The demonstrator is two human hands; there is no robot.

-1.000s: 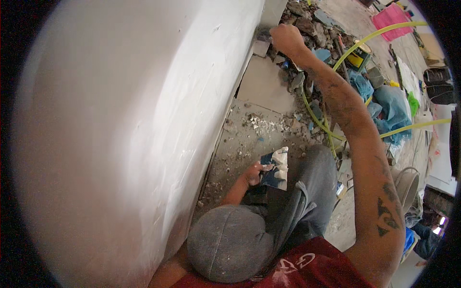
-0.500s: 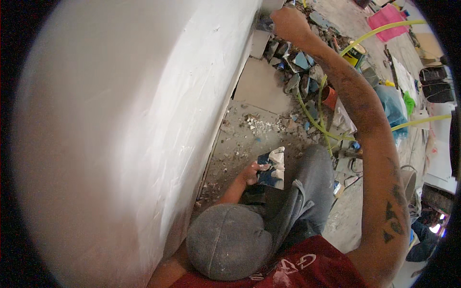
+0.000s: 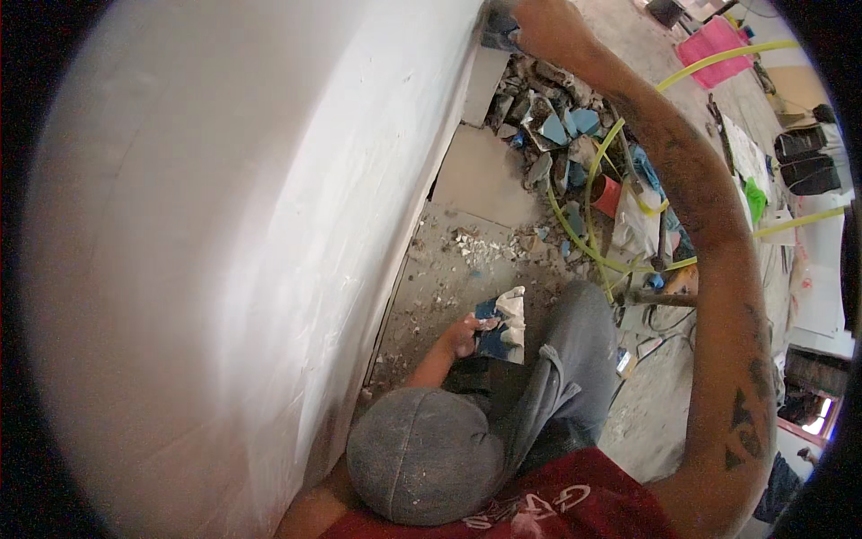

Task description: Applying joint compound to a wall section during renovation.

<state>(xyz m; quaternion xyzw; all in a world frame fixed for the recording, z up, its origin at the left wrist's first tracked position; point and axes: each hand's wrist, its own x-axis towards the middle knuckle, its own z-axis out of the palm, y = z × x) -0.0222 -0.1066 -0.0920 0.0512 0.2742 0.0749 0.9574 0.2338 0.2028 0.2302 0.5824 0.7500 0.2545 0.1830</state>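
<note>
My left hand (image 3: 463,334) grips a wide blue putty knife (image 3: 492,344) loaded with white paste, low beside my bent leg (image 3: 584,341) in grey trousers. My right hand (image 3: 543,31), at the top of the view, is closed on a dark scraper blade (image 3: 498,29), held at the foot of the white wall (image 3: 224,225); its handle is hidden in my fingers. A rounded grey cloth-covered shape (image 3: 422,454) at the bottom hides part of my left arm. Between the hands lie dusty floor tiles (image 3: 476,171) with white crumbs.
A rubble heap (image 3: 548,121) lies right of the tiles, with yellow hose (image 3: 723,56) looping over it and a red cylinder (image 3: 603,196). Farther right are a pink plastic container (image 3: 709,49), dark bags (image 3: 804,162) and a green item (image 3: 754,198).
My right hand and scraper have moved up along the wall's foot, and that arm has swung rightward. My left hand, still holding the loaded knife, has shifted slightly left and down.
</note>
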